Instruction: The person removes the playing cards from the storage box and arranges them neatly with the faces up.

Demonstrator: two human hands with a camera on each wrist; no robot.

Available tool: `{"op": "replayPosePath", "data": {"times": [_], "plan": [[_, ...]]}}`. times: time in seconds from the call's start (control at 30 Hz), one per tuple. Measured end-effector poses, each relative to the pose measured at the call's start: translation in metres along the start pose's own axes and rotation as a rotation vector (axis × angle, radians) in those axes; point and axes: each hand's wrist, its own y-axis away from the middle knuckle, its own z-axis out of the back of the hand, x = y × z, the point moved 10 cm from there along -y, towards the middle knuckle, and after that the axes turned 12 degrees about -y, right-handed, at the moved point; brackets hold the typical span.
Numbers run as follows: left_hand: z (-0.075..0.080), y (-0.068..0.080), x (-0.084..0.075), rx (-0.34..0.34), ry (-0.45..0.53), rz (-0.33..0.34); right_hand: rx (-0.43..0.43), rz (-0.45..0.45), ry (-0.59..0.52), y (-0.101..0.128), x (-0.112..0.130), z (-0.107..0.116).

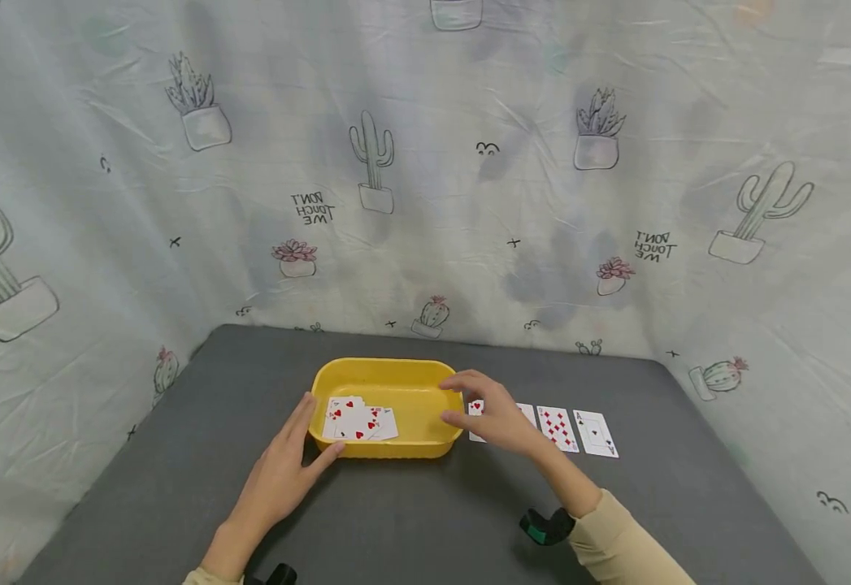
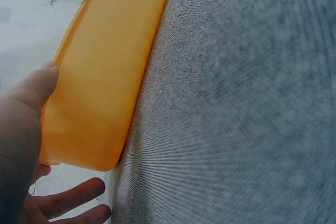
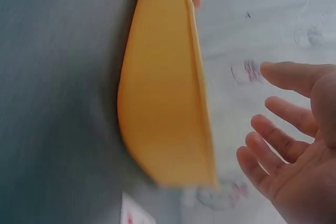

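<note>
A yellow plastic tray [image 1: 425, 448] stands on the dark table with several overlapping red-suit playing cards [image 1: 355, 420] in its left part. My left hand [image 1: 279, 475] holds the tray's left front corner, the thumb at the front rim and the fingers along the left side. In the left wrist view, the thumb [image 2: 39, 85] touches the rim while two fingers spread away from the wall. Over the tray's right end hovers my right hand [image 1: 494, 414], fingers apart, holding nothing. The right wrist view shows that hand [image 3: 302, 135] beside the rim, not touching it.
Right of the tray lies a row of face-up cards, among them a diamond card [image 1: 558, 429] and a black-suit card marked A [image 1: 596, 434]. My right hand partly hides the nearer ones. A patterned white cloth [image 1: 454, 219] hangs behind the grey tabletop [image 1: 396, 520].
</note>
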Motion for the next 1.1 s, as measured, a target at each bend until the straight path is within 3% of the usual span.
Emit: {"op": "replayPosePath", "data": {"times": [0.17,0.33,0.47,0.67,0.83,1.0,1.1], "plan": [[0.001,-0.003,-0.002,-0.005,0.002,-0.009,-0.012,-0.022,-0.138,-0.031,-0.008,-0.032],[0.000,-0.004,-0.001,0.003,-0.008,-0.005,0.010,-0.104,-0.240,-0.054,-0.028,-0.057],[-0.002,-0.003,0.001,0.015,-0.009,0.004,0.095,-0.154,-0.207,-0.066,-0.046,-0.078],[0.000,-0.004,0.000,0.012,-0.011,0.002,0.263,-0.163,-0.143,-0.080,-0.055,-0.101],[0.001,-0.004,-0.003,0.010,-0.007,-0.009,0.348,-0.177,-0.059,-0.086,-0.064,-0.114],[0.002,-0.004,-0.003,0.010,0.000,-0.007,0.483,-0.125,0.052,-0.084,-0.062,-0.131],[0.003,-0.004,-0.002,0.011,-0.002,-0.006,0.511,-0.107,0.072,-0.083,-0.060,-0.135]]}}
